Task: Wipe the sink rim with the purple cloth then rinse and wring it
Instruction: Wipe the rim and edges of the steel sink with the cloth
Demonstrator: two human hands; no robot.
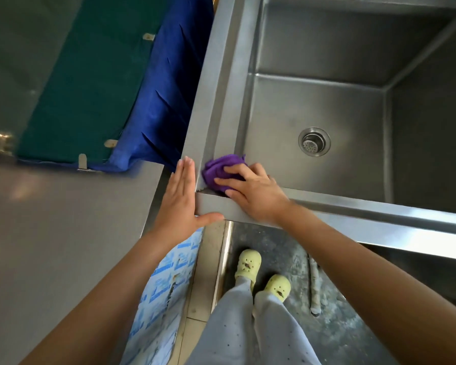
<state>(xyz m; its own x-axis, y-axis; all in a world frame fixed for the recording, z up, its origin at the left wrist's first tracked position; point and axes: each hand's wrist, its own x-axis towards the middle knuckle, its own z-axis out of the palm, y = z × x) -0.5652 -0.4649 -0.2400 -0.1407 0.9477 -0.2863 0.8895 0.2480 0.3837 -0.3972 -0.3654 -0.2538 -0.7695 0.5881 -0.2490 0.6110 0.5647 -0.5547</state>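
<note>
A bunched purple cloth [220,168] lies pressed into the near left corner of the steel sink rim [216,122]. My right hand [250,192] lies on top of the cloth, fingers spread over it and gripping it against the rim. My left hand [181,200] is flat and open against the outer left side of the sink corner, with its thumb hooked under the front edge. The sink basin is deep and dry-looking, with a round metal drain strainer [314,141] in its floor.
A steel counter [63,233] stands to the left of the sink. Blue cloth [163,101] and green cloth [90,75] hang beyond it. Below are my feet in yellow-green clogs [263,272] on a rough floor.
</note>
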